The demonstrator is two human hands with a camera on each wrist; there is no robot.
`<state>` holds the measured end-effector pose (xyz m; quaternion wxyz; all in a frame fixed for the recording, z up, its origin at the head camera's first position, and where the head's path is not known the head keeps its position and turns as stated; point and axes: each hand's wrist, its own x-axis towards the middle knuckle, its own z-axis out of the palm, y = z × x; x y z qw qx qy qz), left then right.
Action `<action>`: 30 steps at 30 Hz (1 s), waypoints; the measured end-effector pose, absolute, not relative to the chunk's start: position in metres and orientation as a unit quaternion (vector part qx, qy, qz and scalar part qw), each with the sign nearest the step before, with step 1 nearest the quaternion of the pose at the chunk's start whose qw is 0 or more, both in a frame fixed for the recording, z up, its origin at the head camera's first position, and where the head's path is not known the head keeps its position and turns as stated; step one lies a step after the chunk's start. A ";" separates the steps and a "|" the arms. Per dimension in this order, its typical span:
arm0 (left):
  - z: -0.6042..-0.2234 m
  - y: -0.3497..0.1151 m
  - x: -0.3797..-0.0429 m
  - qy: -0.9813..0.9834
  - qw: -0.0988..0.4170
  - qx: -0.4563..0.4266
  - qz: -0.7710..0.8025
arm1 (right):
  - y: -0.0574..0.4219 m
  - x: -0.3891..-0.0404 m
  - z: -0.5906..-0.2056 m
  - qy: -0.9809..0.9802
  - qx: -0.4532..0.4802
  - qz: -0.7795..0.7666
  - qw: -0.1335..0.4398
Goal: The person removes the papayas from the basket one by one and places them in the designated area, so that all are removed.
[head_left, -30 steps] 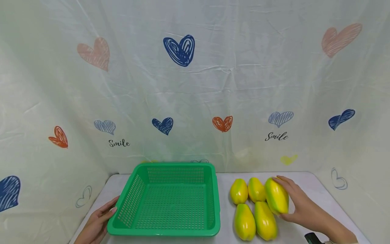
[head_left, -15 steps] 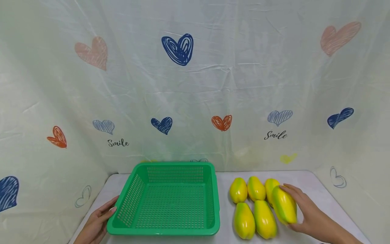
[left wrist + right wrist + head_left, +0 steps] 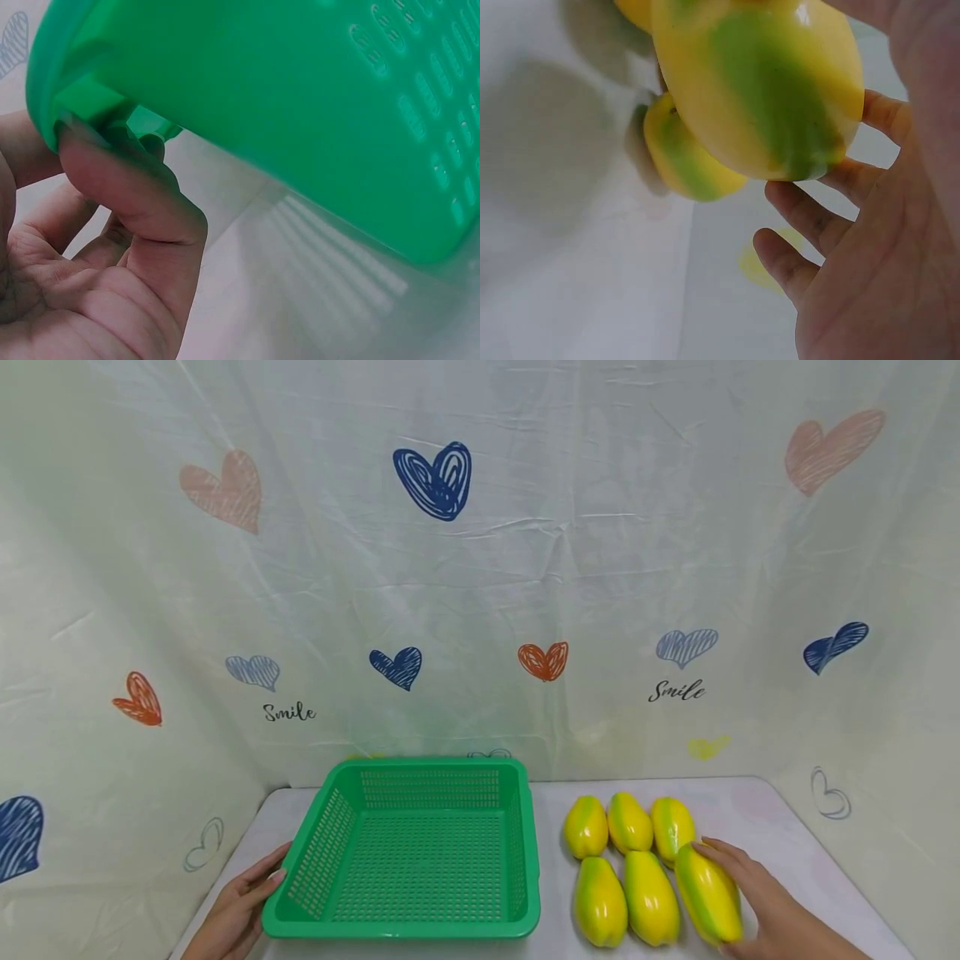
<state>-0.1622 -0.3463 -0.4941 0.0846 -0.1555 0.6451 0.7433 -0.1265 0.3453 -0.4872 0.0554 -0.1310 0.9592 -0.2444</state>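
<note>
My left hand grips the left rim of a green plastic basket, with the thumb and fingertips at the rim's underside in the left wrist view. The basket has perforated walls and floor and holds nothing. On the right, my right hand holds a yellow papaya with a green streak, thumb at its near end and fingers along its far side. This papaya overlaps the near end of the row in the head view. In the right wrist view it hangs close before the palm, with another papaya behind it.
Several more papayas lie in two rows right of the basket, among them a back-left papaya and a front-left papaya. A white-covered table bears everything. A pale curtain printed with hearts stands behind it.
My right hand has brought its papaya nearer and slightly right, from over the back row to the front row's right end, uncovering a back-row papaya. My left hand stays at the basket.
</note>
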 end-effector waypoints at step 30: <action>-0.494 -0.344 -0.162 0.660 0.081 -0.157 0.730 | 0.348 -0.120 -0.531 0.961 -0.200 -0.175 -0.073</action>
